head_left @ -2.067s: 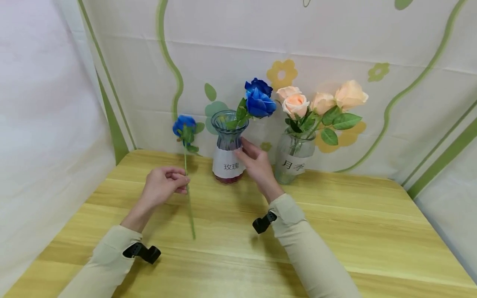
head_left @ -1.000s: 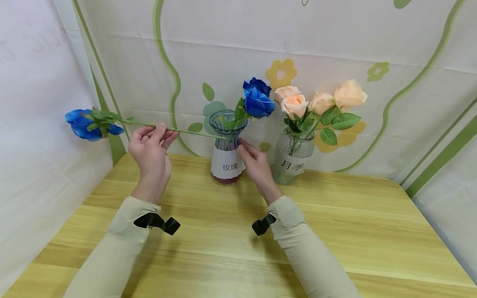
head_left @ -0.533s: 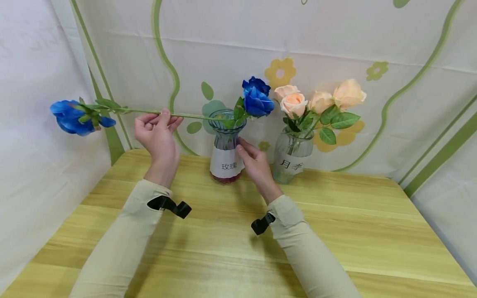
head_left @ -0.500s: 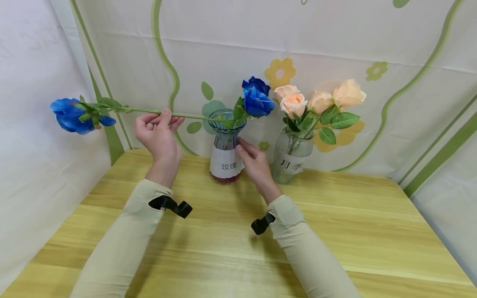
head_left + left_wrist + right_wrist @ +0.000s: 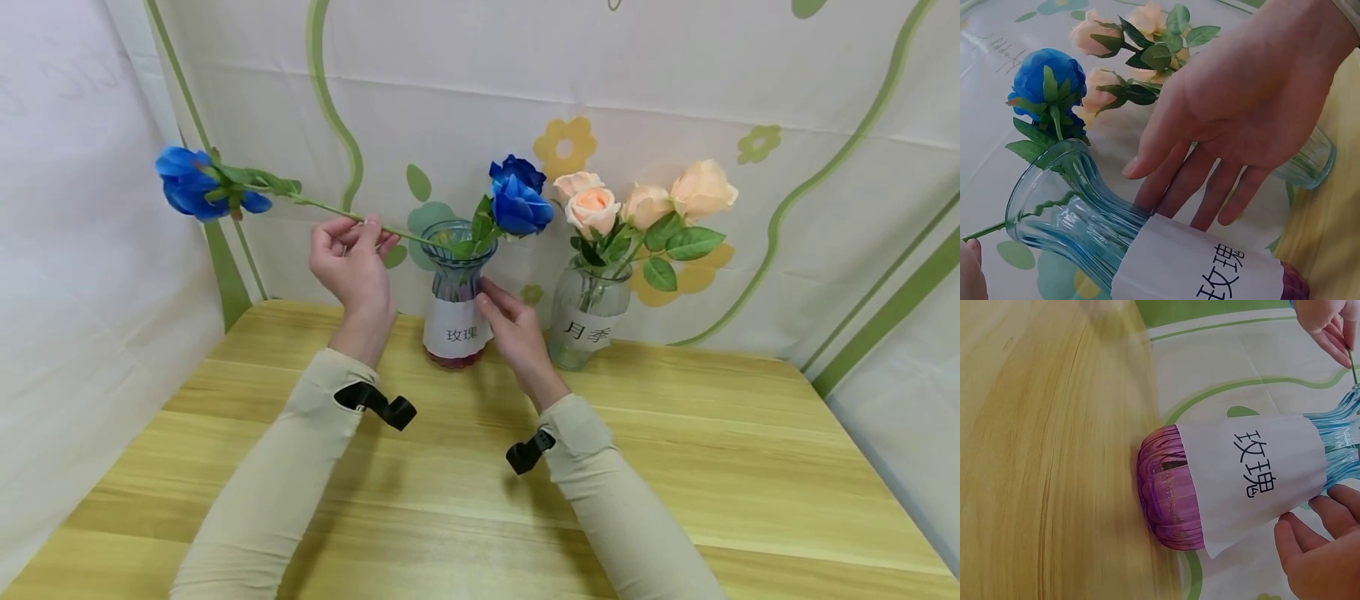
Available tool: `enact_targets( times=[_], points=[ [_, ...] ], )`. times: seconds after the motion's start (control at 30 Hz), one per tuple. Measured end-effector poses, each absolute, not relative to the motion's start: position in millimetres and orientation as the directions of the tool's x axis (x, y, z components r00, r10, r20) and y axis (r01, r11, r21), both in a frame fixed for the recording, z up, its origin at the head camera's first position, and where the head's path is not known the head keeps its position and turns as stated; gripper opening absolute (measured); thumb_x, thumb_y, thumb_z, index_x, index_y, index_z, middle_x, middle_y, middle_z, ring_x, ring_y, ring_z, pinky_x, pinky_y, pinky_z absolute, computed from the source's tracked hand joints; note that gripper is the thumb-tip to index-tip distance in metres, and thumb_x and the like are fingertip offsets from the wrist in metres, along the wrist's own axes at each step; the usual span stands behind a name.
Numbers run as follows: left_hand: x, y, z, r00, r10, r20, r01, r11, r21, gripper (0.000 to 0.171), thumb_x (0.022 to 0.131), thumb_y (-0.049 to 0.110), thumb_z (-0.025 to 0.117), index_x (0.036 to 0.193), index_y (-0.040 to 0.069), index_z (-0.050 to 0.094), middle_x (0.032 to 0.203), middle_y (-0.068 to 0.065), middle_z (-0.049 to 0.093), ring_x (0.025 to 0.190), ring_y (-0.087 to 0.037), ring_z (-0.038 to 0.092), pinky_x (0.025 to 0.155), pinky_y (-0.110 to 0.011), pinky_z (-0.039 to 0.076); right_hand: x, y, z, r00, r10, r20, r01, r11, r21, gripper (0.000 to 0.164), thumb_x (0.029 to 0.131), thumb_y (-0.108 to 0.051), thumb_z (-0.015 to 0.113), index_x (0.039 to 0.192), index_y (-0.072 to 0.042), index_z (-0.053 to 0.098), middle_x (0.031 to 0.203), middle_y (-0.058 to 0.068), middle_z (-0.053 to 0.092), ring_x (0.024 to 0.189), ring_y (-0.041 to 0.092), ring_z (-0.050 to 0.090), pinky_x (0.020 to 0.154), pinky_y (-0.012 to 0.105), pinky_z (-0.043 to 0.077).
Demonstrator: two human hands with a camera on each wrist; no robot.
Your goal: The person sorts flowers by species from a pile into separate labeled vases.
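Observation:
My left hand point(image 5: 356, 267) pinches the green stem of a blue rose point(image 5: 198, 183) between thumb and fingers. The rose slants, its bloom up at the left and its stem's lower end inside the mouth of a blue-and-purple glass vase point(image 5: 455, 287). That vase wears a white paper label with black characters point(image 5: 1254, 462). Other blue roses point(image 5: 519, 196) lean over its right rim. At the vase's right side, my right hand point(image 5: 521, 337) touches the glass with nearly straight fingers; in the left wrist view, the right thumb point(image 5: 1150, 147) stands apart from it.
A clear glass vase point(image 5: 588, 292) with several peach roses point(image 5: 596, 210) stands just right of the right hand, also labelled. Behind both vases hangs a patterned cloth point(image 5: 450, 108). They stand near the far edge of the wooden table point(image 5: 465, 517).
The left hand has lifted the blue rose, swung its bloom leftward and carried the stem's end over the vase rim. It has since shifted right, the stem tilting more. The right hand stays put.

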State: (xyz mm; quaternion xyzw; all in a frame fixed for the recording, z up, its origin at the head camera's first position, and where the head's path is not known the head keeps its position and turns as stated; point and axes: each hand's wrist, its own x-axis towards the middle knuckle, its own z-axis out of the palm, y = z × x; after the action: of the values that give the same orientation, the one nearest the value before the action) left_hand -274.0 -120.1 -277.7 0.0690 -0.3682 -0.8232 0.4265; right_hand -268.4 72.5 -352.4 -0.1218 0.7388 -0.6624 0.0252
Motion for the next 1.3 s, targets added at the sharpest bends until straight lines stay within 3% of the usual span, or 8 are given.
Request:
enact_targets(
  times=[0.43,0.83,1.07,1.3],
  points=[
    [-278.8,-118.1,-271.9,-0.622,-0.767,0.159,0.608,-0.344,0.716,0.015,0.091,-0.003,0.079,0.094,0.007,0.069,0.084,-0.006,0.066,0.074,-0.021,0.072,0.075,-0.033,0.066,-267.9,72.1,-353.9,-0.969,-0.213,0.126,-0.147,0.090,-0.985,0.050,0.111,-0.037,0.056,0.158,-0.021,0.052,0.166,-0.002,0.049,0.155,0.020,0.044,0.128,0.044,0.037],
    [-283.8,-102.7,-280.4,-0.691,-0.697,0.191,0.484,-0.249,0.839,0.010,0.089,0.008,0.086,0.089,0.010,0.076,0.082,0.003,0.071,0.071,-0.011,0.069,0.074,-0.024,0.063,-266.8,72.3,-353.4,-0.969,-0.213,0.125,-0.146,0.087,-0.985,0.050,0.111,-0.037,0.056,0.158,-0.021,0.052,0.166,-0.002,0.048,0.155,0.020,0.044,0.128,0.045,0.037],
    [-287.7,-93.1,-289.7,-0.709,-0.680,0.184,0.430,-0.211,0.878,0.014,0.090,0.010,0.085,0.099,0.000,0.082,0.081,0.007,0.072,0.068,-0.008,0.062,0.066,-0.020,0.056,-266.8,72.3,-354.3,-0.968,-0.216,0.131,-0.152,0.085,-0.985,0.050,0.111,-0.037,0.057,0.158,-0.022,0.053,0.166,-0.003,0.049,0.155,0.019,0.045,0.128,0.045,0.038],
    [-282.5,-93.4,-288.3,-0.752,-0.642,0.150,0.349,-0.193,0.917,0.011,0.093,0.018,0.084,0.096,0.007,0.085,0.082,0.006,0.071,0.068,-0.009,0.059,0.067,-0.022,0.053,-265.6,74.1,-353.6,-0.971,-0.213,0.106,-0.126,0.079,-0.989,0.050,0.110,-0.039,0.057,0.158,-0.025,0.052,0.166,-0.004,0.047,0.156,0.020,0.043,0.129,0.048,0.036]
  ],
)
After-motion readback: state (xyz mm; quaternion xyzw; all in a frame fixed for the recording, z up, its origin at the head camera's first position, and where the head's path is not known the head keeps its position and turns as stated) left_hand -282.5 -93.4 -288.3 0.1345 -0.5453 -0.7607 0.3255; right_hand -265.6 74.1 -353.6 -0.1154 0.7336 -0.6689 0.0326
